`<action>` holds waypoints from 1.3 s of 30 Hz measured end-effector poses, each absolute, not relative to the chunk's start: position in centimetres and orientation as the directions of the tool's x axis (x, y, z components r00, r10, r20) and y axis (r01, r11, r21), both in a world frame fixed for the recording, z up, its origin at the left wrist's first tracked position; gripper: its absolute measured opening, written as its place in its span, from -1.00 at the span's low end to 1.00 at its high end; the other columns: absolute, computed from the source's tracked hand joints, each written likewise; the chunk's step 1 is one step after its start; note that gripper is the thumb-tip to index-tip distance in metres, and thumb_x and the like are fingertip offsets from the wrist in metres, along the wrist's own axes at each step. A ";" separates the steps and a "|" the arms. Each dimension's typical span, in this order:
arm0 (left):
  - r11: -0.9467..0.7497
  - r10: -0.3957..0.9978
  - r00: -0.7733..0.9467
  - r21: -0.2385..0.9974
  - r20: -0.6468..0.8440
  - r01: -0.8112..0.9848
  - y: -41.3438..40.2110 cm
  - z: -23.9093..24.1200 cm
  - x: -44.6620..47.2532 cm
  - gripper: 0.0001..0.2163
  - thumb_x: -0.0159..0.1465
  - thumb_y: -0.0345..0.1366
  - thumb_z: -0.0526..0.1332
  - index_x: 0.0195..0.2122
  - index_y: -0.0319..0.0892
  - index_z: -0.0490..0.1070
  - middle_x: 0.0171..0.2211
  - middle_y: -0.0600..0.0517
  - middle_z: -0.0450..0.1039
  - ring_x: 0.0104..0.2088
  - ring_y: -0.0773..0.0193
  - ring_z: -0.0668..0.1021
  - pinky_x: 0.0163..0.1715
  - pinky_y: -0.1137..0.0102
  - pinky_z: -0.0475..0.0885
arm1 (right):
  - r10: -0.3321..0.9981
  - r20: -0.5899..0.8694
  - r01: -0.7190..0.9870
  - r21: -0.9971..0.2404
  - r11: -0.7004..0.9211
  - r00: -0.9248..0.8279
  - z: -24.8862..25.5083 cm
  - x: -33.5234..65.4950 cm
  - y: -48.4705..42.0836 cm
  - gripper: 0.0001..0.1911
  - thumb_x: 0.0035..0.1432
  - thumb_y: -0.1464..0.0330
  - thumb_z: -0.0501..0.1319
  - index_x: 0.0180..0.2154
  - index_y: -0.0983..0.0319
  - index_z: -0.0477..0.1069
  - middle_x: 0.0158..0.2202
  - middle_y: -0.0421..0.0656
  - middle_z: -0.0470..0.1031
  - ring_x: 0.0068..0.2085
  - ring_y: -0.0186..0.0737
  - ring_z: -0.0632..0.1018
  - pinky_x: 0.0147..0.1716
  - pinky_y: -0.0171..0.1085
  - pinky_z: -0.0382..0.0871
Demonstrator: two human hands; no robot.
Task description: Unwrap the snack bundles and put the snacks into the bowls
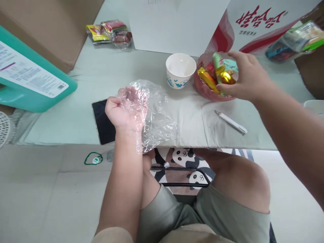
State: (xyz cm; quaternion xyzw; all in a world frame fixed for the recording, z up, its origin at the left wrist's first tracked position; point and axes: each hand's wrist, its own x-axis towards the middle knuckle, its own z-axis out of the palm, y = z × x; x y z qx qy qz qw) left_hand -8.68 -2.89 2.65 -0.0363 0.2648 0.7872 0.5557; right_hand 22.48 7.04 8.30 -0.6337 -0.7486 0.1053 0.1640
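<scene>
My left hand (128, 109) is turned palm up with its fingers curled in a clear plastic bag (159, 116). The crinkled film covers the fingertips and spreads to the right over the table edge. My right hand (246, 76) is over the right side of a pink see-through bowl (206, 91), thumb and fingers apart. Wrapped candies (209, 79) in gold, red and green fill the bowl, some near my fingertips. A white paper cup (180, 71) with blue print stands upright just left of the bowl.
A white utility knife (231, 122) lies in front of the bowl. A dark phone (103, 121) is partly under my left hand. Snack packets (111, 32), a white carton (174, 27), a teal jug (37, 74) and a bagged snack pack (295, 42) surround the work area.
</scene>
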 end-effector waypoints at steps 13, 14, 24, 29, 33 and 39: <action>-0.079 0.983 -0.140 0.420 -0.116 -0.904 -4.3 3.0 -7.4 -0.94 0.08 -0.38 0.08 -0.52 -0.16 0.19 -0.36 0.11 0.60 -0.14 0.16 0.66 -0.11 -0.01 0.59 | 0.817 0.545 0.844 -0.333 0.420 -0.191 1.2 22.0 -0.9 -0.75 0.26 0.29 0.19 -0.03 0.10 0.48 0.07 0.06 0.54 0.17 0.22 0.50 0.17 0.24 0.31; -0.076 0.983 -0.138 0.424 -0.118 -0.902 -4.3 3.1 -7.2 -0.94 0.07 -0.38 0.07 -0.52 -0.16 0.18 -0.36 0.10 0.60 -0.15 0.17 0.66 -0.11 0.00 0.59 | 0.830 0.526 0.865 -0.313 0.393 -0.186 1.0 22.1 -0.5 -0.77 0.27 0.27 0.19 -0.06 0.10 0.50 0.07 0.04 0.54 0.17 0.23 0.50 0.17 0.25 0.30; -0.063 0.970 -0.163 0.462 -0.181 -0.884 -3.7 3.4 -6.1 -0.96 0.06 -0.38 0.09 -0.51 -0.16 0.21 -0.37 0.10 0.56 -0.19 0.18 0.66 -0.09 -0.02 0.58 | 0.904 0.379 0.884 -0.329 0.333 -0.199 2.6 24.3 3.3 -0.75 0.29 0.25 0.14 -0.43 0.13 0.46 -0.36 -0.07 0.54 -0.16 0.04 0.55 -0.13 -0.02 0.39; -0.044 0.974 -0.142 0.473 -0.175 -0.880 -3.8 3.2 -6.3 -0.95 0.08 -0.37 0.09 -0.49 -0.15 0.20 -0.36 0.12 0.55 -0.18 0.18 0.65 -0.07 -0.03 0.59 | 0.944 0.288 0.913 -0.320 0.253 -0.161 4.3 24.5 3.0 -0.73 0.25 0.28 0.15 -0.51 0.12 0.39 -0.47 -0.08 0.45 -0.20 0.06 0.56 -0.09 0.02 0.36; 0.029 0.980 -0.100 0.616 -0.174 -0.787 -4.2 3.5 -6.6 -0.93 0.15 -0.30 0.09 -0.45 -0.12 0.19 -0.24 0.07 0.56 0.02 0.05 0.63 -0.03 -0.05 0.58 | 0.880 0.451 0.811 -0.454 0.371 -0.150 5.6 22.8 -0.1 -0.83 0.24 0.29 0.15 -0.38 0.10 0.47 -0.36 -0.09 0.56 -0.20 0.01 0.60 -0.09 0.02 0.42; 0.331 0.940 0.303 0.651 -0.159 -0.683 -5.3 3.6 -5.3 -0.84 0.15 -0.21 0.22 -0.37 -0.08 0.23 -0.09 0.00 0.60 -0.10 -0.19 0.69 -0.42 -0.09 0.63 | 0.799 0.435 0.457 -0.660 0.597 -0.415 1.3 18.0 -5.4 -0.29 0.04 0.08 0.39 0.20 0.10 0.33 0.30 0.03 0.40 0.33 0.15 0.40 0.27 0.15 0.33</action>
